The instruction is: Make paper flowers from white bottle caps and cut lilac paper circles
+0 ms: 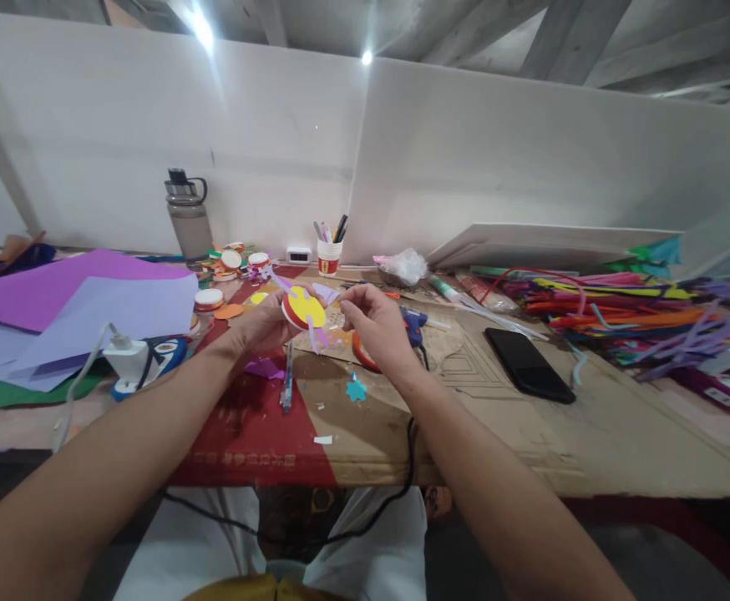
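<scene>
In the head view, the left hand (263, 324) grips a disc (306, 309) by its red-and-white rim, yellow face turned up and tilted toward the right hand (376, 324). The disc is above the bench (7, 431), near the middle of the view. Purple strips (313, 335) stick out from it, at the upper left and below. The right hand is just beside the disc, thumb and forefinger drawn close together; whether they meet or pinch something small cannot be told.

Below the hands, a pen (288, 377) lies on the red part of the cardboard (503, 446), with a teal flower (356, 387) to its right and a white scrap (323, 440) nearer the front edge. An orange loop (358, 351) and a blue glue gun (413, 324) lie partly hidden behind the right hand.

To the left are purple sheets (114, 313), a white plug (125, 361), and more discs with white tops (208, 299). At the back stand a bottle (190, 225), a small clock (298, 256) and a cup (329, 260) of pens. To the right lie a phone (529, 365) and, beyond it, a heap of coloured stems (615, 305).
</scene>
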`<state>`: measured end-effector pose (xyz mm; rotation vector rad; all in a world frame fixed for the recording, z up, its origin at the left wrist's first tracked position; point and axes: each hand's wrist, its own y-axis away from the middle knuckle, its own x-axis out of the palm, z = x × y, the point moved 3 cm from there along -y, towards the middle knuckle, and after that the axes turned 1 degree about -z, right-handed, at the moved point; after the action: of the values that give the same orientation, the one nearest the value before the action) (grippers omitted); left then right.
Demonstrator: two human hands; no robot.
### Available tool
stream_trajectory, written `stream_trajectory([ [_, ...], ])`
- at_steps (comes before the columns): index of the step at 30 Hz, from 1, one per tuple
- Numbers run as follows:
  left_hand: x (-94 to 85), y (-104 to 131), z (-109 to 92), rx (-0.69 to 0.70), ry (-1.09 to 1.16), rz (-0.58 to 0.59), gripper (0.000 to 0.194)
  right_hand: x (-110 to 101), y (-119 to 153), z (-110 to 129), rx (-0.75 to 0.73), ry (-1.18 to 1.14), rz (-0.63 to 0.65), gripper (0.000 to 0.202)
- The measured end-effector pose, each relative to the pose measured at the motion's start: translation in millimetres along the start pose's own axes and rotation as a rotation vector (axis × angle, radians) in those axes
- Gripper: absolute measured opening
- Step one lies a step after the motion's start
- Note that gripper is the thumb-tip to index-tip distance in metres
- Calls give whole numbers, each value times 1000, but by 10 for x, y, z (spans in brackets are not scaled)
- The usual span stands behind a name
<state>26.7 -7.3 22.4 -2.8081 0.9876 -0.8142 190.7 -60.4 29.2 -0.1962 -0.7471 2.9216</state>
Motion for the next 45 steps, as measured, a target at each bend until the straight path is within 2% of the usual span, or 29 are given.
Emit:
stream_trajectory([
  [7,-22,24,14,-13,0,17,29,-17,30,85,-63,29,-55,19],
  [14,-5,29,29,-5,-36,49,26,-16,53,141,-71,1,-110,17],
  [22,-58,-5,61,-2,-14,22,23,55,115,215,-123,-64,-39,14],
  [32,-84,-12,29,13,43,-36,27,38,160,270,-329,142,-6,9],
  [45,-71,-27,15,-7,58,-26,22,50,188,355,-464,135,22,4],
])
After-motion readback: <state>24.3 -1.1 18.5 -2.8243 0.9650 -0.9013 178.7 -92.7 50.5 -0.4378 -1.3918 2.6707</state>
